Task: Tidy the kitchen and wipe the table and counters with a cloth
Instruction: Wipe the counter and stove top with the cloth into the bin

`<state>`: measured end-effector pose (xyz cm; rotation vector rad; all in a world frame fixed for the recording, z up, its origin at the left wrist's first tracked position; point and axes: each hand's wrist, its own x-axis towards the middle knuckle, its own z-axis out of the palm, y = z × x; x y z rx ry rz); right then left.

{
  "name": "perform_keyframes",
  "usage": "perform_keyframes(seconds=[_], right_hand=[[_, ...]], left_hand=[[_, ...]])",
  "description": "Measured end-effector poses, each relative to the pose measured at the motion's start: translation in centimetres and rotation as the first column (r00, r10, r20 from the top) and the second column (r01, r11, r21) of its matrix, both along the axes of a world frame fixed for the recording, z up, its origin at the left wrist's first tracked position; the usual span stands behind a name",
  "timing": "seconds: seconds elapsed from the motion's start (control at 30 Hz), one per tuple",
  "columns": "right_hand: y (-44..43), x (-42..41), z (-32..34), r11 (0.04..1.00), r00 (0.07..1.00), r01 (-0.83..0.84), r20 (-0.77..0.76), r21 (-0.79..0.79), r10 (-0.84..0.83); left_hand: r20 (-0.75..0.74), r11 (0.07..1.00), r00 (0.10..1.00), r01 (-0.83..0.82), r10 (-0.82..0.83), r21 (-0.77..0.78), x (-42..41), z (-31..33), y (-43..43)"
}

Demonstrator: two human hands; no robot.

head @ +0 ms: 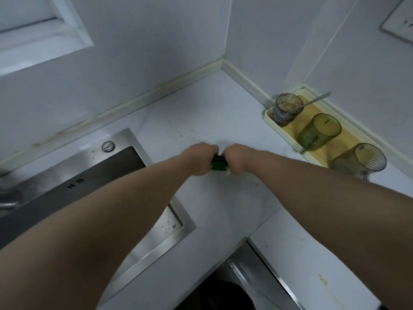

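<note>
Nearest, two bare forearms, stretched forward from the lower corners and converging over the white counter [223, 209]. Between them at the bottom edge, a dark gap bordered by a steel strip [263, 271]. At lower right on the counter, a small yellowish stain [323, 281]. To the left, partly under the left forearm, a stainless steel sink [156, 245]: droplets in its near corner, overflow slots [75, 183] on its far wall, a round metal knob [108, 146] on its back ledge. At the far left edge, something metallic, too blurred to name.

Further out, mid-counter, left hand [201, 158] and right hand [238, 159] close side by side, both clenched round a bunched dark green cloth [217, 163]. Only a short stretch of it showing between the fists, plus a pale tip under the right one. Resting on the counter or held just above it: cannot tell.

Beyond, along the right wall, a cream tray [286, 136] with three ribbed tumblers in a row: near tumbler [359, 162], greenish middle tumbler [317, 134], far tumbler [287, 110] with brownish residue and a spoon [317, 100] leaning in it.

Farthest, the corner of two pale walls, a window frame [67, 25] at upper left and a wall socket [400, 21] at upper right.
</note>
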<state>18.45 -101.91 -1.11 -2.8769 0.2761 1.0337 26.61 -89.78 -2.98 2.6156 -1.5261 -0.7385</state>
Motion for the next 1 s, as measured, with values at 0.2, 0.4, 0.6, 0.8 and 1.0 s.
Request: perform_keyframes(seconds=[0.2, 0.4, 0.6, 0.8, 1.0], right_hand=[[-3.0, 8.6, 1.9, 0.997, 0.974, 0.071, 0.215, 0.020, -0.073], [-4.2, 19.2, -0.3, 0.979, 0.884, 0.188, 0.421, 0.081, -0.205], [-2.2, 25.9, -5.9, 0.979, 0.881, 0.194, 0.429, 0.062, -0.201], [-1.2, 27.8, -6.2, 0.988, 0.899, 0.124, 0.412, 0.090, -0.150], [0.2, 27.3, -5.0, 0.991, 0.943, -0.053, 0.332, 0.122, 0.009]], left_hand=[[0.159, 0.993, 0.985, -0.049, 0.066, -0.111, 9.3, 3.0, -2.9], [0.239, 0.979, 0.962, -0.088, 0.132, -0.185, 19.4, 2.8, -5.5], [0.255, 0.975, 0.947, -0.158, 0.194, -0.154, 24.5, -3.8, -4.4], [0.404, 0.970, 0.883, -0.232, 0.241, -0.072, 24.3, -4.8, -3.2], [0.309, 0.947, 0.899, -0.319, 0.310, -0.021, 24.7, -3.5, 0.7]])
